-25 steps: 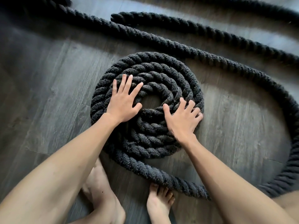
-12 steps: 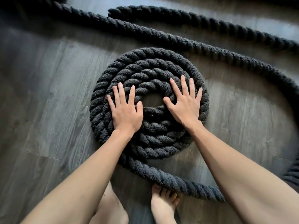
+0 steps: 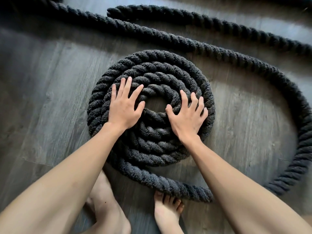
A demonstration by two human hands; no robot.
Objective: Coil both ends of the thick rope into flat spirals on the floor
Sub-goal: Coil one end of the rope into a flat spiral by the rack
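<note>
**Both hands flat on the half-made spiral**

A grey wood floor (image 3: 42, 98) fills the view. The thick black rope (image 3: 253, 65) runs across it in a wide loop, from the upper left, round the right side and back along the near edge. There it feeds into the spiral (image 3: 168, 65), which lies flat mid-floor in about four close turns around a small bare centre.

The left hand (image 3: 124, 107) lies palm down on the spiral's left side. Its fingers (image 3: 128, 85) are straight and slightly spread across the inner turns, holding nothing.

The right hand (image 3: 186, 119) rests on the right side. Its fingers (image 3: 184, 98) are spread wider and arched, with the tips pressing into the turns and the thumb at the edge of the centre hole. It wraps round nothing.

Two bare feet stand at the near edge. The right foot (image 3: 166, 211) has its toes against the rope, and the left foot (image 3: 108, 208) lies partly under the left forearm. The rope's other end (image 3: 111, 10) lies uncoiled at the top.
</note>
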